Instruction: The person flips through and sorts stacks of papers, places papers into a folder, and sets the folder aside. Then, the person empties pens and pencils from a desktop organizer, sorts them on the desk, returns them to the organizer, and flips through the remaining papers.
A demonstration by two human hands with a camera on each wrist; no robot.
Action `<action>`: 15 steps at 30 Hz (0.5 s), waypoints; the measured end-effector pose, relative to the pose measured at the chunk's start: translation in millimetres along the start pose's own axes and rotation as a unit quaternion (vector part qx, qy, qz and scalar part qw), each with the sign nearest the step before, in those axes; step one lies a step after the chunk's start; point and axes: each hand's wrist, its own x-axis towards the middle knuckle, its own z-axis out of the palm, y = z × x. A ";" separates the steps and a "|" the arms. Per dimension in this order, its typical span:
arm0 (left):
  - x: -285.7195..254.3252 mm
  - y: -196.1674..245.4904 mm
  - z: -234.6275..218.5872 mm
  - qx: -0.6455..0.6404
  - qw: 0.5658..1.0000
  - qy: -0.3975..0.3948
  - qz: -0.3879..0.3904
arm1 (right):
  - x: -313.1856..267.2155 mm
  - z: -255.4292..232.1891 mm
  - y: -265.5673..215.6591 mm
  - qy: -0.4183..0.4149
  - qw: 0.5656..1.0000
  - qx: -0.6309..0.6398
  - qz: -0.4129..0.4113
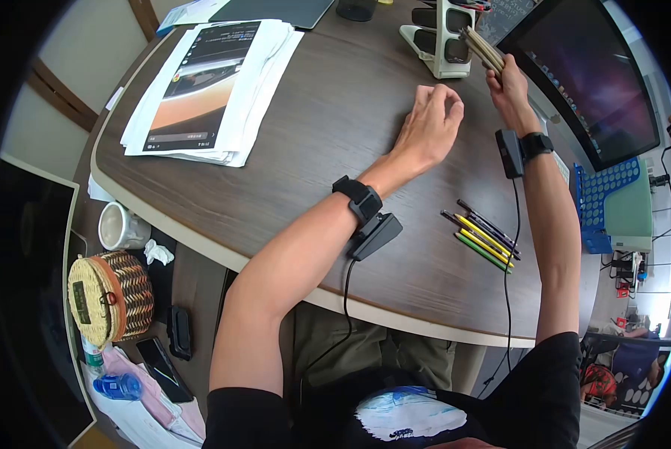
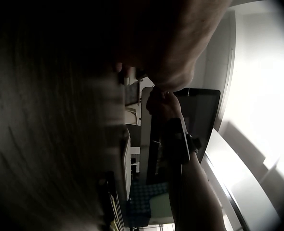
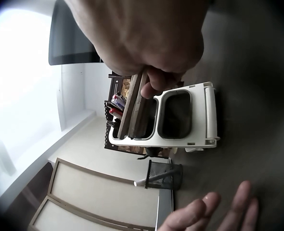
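My right hand [image 1: 510, 86] grips a bundle of thin, pale brown wooden sticks [image 1: 485, 51]. The bundle points toward a white pen organizer [image 1: 452, 71] with dark compartments at the back of the desk. In the right wrist view the sticks [image 3: 132, 110] overlap the organizer's [image 3: 199, 115] compartment openings, with the curled fingers [image 3: 156, 84] around their upper end. My left hand [image 1: 429, 127] is over the desk in front of the organizer, fingers loosely bent and holding nothing. Nearer my body, several yellow, green and dark pencils [image 1: 485, 238] lie together on the desk.
A monitor [image 1: 590, 75] stands along the right side, just beyond the right hand. A stack of papers [image 1: 200, 90] lies on the left. A black mesh cup [image 3: 166, 175] stands behind the organizer. Cables [image 1: 507, 299] hang from both wrist cameras. A woven basket [image 1: 129, 292] sits at lower left.
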 end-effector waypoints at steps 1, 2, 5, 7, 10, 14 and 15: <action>0.0 1.6 -0.5 0.007 1.000 -0.007 -0.007 | -3.9 -3.6 3.9 0.008 1.000 -0.010 0.007; -0.8 3.0 -1.2 0.013 1.000 -0.015 -0.014 | -7.7 -7.2 7.7 0.007 1.000 -0.013 0.008; -1.5 3.1 -1.7 0.026 0.999 -0.022 -0.010 | -15.3 -15.1 14.8 0.051 0.997 -0.051 0.015; -1.3 3.4 -2.1 0.030 0.999 -0.026 -0.013 | -15.6 -16.0 16.9 0.093 0.994 -0.065 0.009; -1.3 3.4 -3.3 0.033 0.999 -0.032 -0.016 | -8.4 -13.2 20.4 0.096 0.991 -0.091 0.002; -3.4 6.6 -5.8 0.037 0.998 -0.048 -0.020 | 6.1 -3.2 29.5 0.087 0.984 -0.149 -0.031; -3.4 7.6 -6.2 0.037 0.998 -0.049 -0.021 | 13.3 1.1 31.5 0.065 0.984 -0.160 -0.039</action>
